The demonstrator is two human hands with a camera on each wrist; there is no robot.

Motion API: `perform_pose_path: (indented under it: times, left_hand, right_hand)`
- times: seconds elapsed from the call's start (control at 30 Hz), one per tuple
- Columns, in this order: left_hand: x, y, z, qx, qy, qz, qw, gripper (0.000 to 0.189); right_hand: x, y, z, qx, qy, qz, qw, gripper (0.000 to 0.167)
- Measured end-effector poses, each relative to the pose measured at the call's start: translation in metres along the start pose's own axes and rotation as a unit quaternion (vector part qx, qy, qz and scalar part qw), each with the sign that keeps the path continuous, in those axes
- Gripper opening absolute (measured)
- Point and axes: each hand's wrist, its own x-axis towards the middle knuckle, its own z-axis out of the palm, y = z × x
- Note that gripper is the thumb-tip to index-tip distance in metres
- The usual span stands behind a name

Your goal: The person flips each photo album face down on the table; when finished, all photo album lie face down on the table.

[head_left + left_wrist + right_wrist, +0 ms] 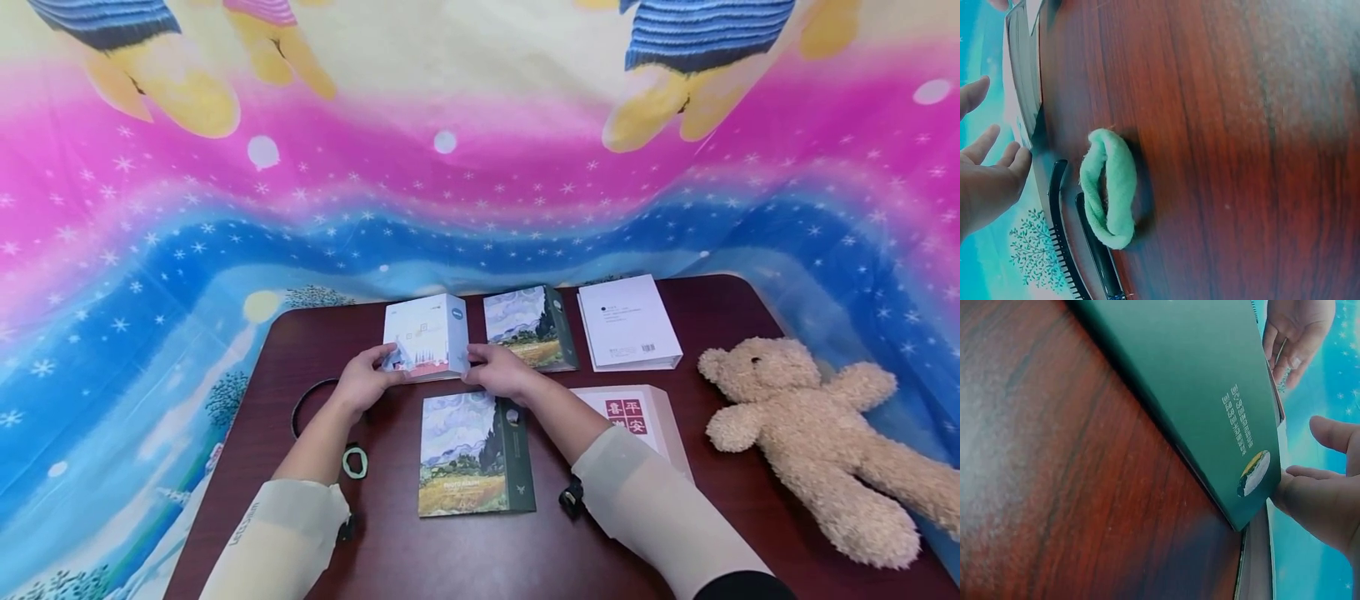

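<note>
A white photo album (420, 327) with a drawn cover and a pale spine lies near the table's far edge. My left hand (363, 383) touches its left side and lower left corner, fingers spread and slightly bent. On the spine side, my right hand (501, 372) rests its fingertips at the lower right edge. In the left wrist view the left fingertips (1022, 156) are right at the album's edge. Just below the hands lies a landscape-covered album (459, 454) with a green spine (1210, 394), which covers part of the right wrist view.
Another landscape album (521, 325) and a white album (626, 325) lie along the back. An album with red characters (667, 417) is partly under the right forearm. A teddy bear (810, 442) lies at right. A green hair tie (1119, 187) and black toothed headband (1060, 219) lie left.
</note>
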Motion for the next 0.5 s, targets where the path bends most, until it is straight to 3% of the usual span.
perform_pose_path:
  times: [0.5]
  left_hand:
    - [-0.005,0.008,0.007,0.014,0.028,0.033,0.9990,0.079]
  right_hand:
    - [-0.011,0.003,-0.018,0.024,0.001,-0.022,0.9995,0.071]
